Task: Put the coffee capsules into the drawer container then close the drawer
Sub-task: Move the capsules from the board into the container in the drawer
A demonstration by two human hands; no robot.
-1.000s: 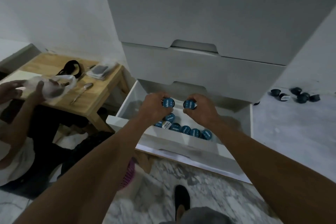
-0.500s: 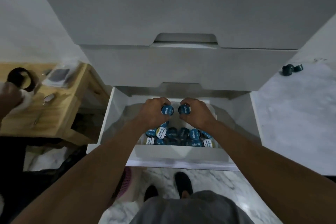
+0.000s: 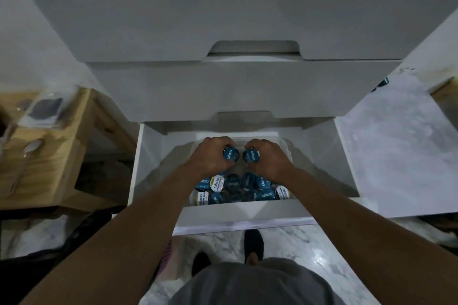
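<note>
The bottom white drawer (image 3: 247,214) stands pulled open. Inside it sits a clear container (image 3: 285,146) holding several blue and white-lidded coffee capsules (image 3: 249,181). My left hand (image 3: 210,153) grips one blue capsule (image 3: 231,153) over the container's far part. Right beside it, my right hand (image 3: 269,156) grips another blue capsule (image 3: 251,155). The two held capsules sit close together, lids facing me. More dark capsules (image 3: 383,82) show as a small patch on the floor at the far right, mostly hidden by the cabinet.
Two closed white drawers (image 3: 235,86) rise above the open one. A wooden side table (image 3: 62,156) with a spoon (image 3: 31,147) and a plastic packet (image 3: 44,111) stands to the left. Marble floor (image 3: 396,156) lies right; my feet (image 3: 252,246) are below the drawer front.
The view has tilted down and moved closer over the drawer. Both hands, each still holding a capsule, have sunk lower into the container. The other person at the left is out of view.
</note>
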